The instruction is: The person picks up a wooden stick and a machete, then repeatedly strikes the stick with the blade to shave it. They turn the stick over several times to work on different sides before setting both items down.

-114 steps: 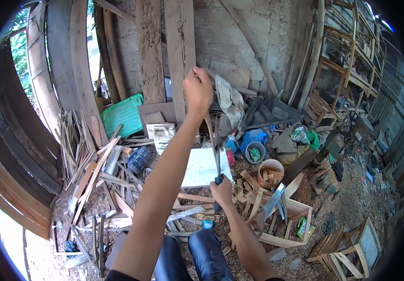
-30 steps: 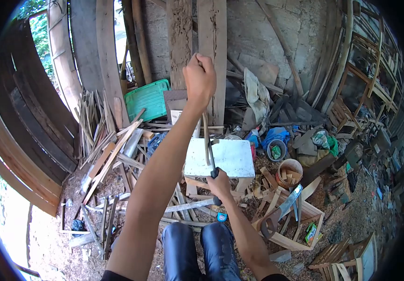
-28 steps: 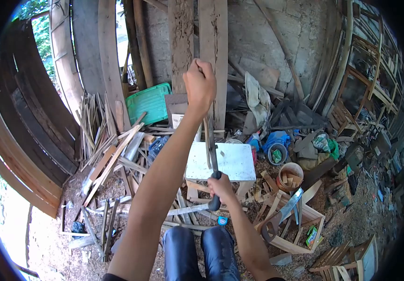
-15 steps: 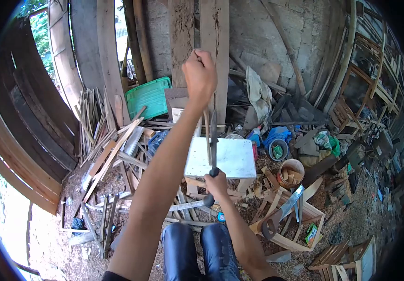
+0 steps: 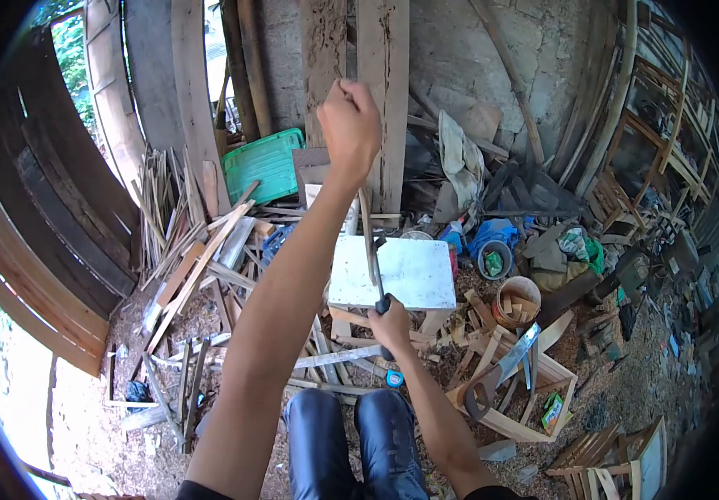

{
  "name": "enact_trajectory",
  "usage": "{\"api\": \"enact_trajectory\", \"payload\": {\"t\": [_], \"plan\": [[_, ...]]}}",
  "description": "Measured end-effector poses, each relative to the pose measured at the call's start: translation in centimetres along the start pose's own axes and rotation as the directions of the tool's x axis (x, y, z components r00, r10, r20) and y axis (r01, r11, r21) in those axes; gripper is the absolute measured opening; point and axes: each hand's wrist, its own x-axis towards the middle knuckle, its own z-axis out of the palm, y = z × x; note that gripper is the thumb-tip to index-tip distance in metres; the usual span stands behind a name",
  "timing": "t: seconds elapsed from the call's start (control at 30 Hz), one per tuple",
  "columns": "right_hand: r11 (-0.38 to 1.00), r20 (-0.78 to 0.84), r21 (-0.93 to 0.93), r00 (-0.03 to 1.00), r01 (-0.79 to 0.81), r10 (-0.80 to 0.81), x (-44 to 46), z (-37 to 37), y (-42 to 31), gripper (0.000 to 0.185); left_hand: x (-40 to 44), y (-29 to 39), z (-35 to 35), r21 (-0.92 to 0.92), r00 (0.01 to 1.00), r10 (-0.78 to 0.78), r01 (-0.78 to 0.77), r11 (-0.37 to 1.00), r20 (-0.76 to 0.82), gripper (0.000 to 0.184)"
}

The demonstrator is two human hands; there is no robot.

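Observation:
High in front of me, my left hand (image 5: 349, 125) is closed around the upper end of a thin wooden strip (image 5: 366, 217). The strip hangs down below the fist, its lower end over a small white-topped stool (image 5: 422, 271). Lower down, my right hand (image 5: 390, 327) grips the black handle of a long-bladed knife (image 5: 379, 271), which looks like a machete. Its blade points away from me, strongly foreshortened, close along the right side of the strip. I cannot tell whether blade and strip touch. My left fist hides the strip's top.
To the right, a handsaw (image 5: 501, 372) lies across a wooden frame (image 5: 572, 392). A bucket of wood pieces (image 5: 518, 304) stands beyond it. A blue tape measure (image 5: 394, 378) lies near my knees. Scrap wood (image 5: 201, 283) covers the left floor; a green plastic lid (image 5: 263, 167) leans behind.
The knife has tilted, so its blade now looks much shorter and its tip sits lower in view. My left hand has shifted slightly up and left, still holding the strip.

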Motion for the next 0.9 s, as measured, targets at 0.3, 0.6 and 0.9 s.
{"api": "enact_trajectory", "payload": {"t": [0.3, 0.6, 0.9], "plan": [[0.940, 0.024, 0.330, 0.996, -0.090, 0.087, 2.4, -4.7, -4.9, 0.013, 0.9, -1.4, -0.9, 0.067, 0.996, 0.062, -0.058, 0.996, -0.064, 0.033], [0.951, 0.140, 0.113, 0.952, -0.289, 0.273, 0.4, 1.1, 1.6, 0.020, 1.4, -0.1, -0.7, 0.039, 0.998, 0.054, -0.052, 0.998, -0.041, 0.035], [0.921, 0.016, 0.386, 0.998, -0.058, 0.057, 2.5, -5.2, -6.7, 0.016, 1.8, -1.9, -2.0, 0.071, 0.998, 0.002, 0.002, 0.997, -0.056, 0.035]]}}
